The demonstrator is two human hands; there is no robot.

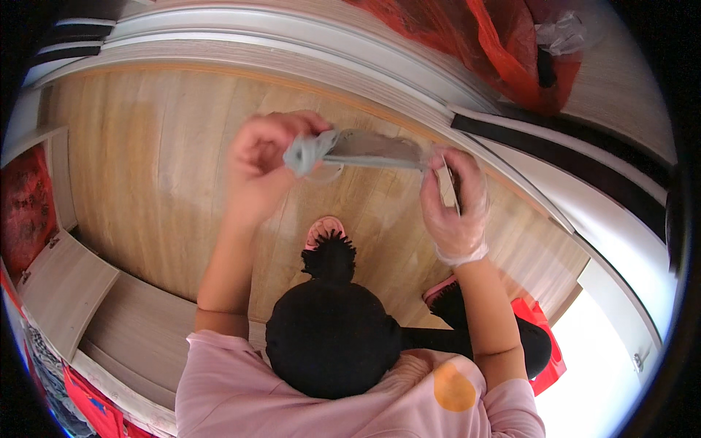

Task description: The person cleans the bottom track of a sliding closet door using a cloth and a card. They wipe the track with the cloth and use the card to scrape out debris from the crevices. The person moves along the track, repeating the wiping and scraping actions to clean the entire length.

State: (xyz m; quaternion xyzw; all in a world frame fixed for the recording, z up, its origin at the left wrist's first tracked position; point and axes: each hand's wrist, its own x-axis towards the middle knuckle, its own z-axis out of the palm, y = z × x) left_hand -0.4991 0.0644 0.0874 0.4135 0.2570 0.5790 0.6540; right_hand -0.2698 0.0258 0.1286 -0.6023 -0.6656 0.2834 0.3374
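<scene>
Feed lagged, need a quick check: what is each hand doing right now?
Left hand: bare, closed on the bunched end of the grey plastic bag.
Right hand: in a clear glove, closed on the bag's other end.

We see a thin clear plastic glove (365,150) stretched nearly level between the two hands, above the wooden floor. Its bunched, greyish end sits at the left, and its other end is drawn over the fingers at the right.
</scene>
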